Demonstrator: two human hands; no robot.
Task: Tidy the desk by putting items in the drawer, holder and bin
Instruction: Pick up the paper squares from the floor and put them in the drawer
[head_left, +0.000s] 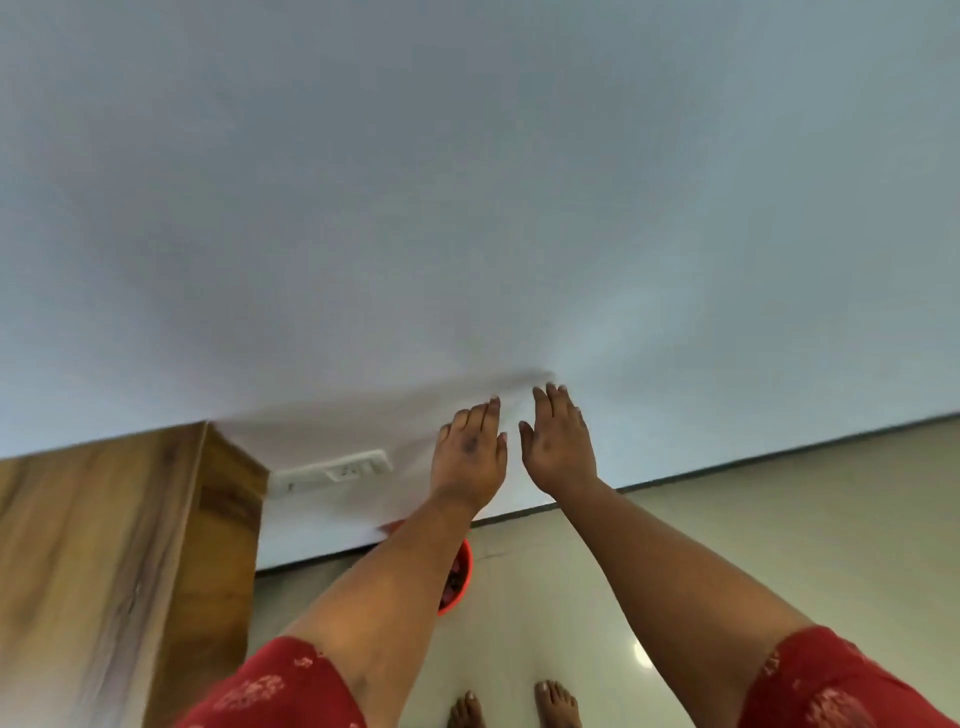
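My left hand (470, 452) and my right hand (558, 441) are stretched out side by side in front of a pale wall, palms down, fingers extended, holding nothing. A red bin (460, 577) stands on the floor by the wall, mostly hidden under my left forearm; dark bits show inside it. The wooden desk (104, 545) fills the lower left, seen from its side edge. The drawer, the holder and any loose items are out of sight.
A white socket plate (332, 473) sits on the wall low down, right of the desk. The pale tiled floor (779, 519) stretches to the right. My bare feet (514, 706) stand at the bottom edge.
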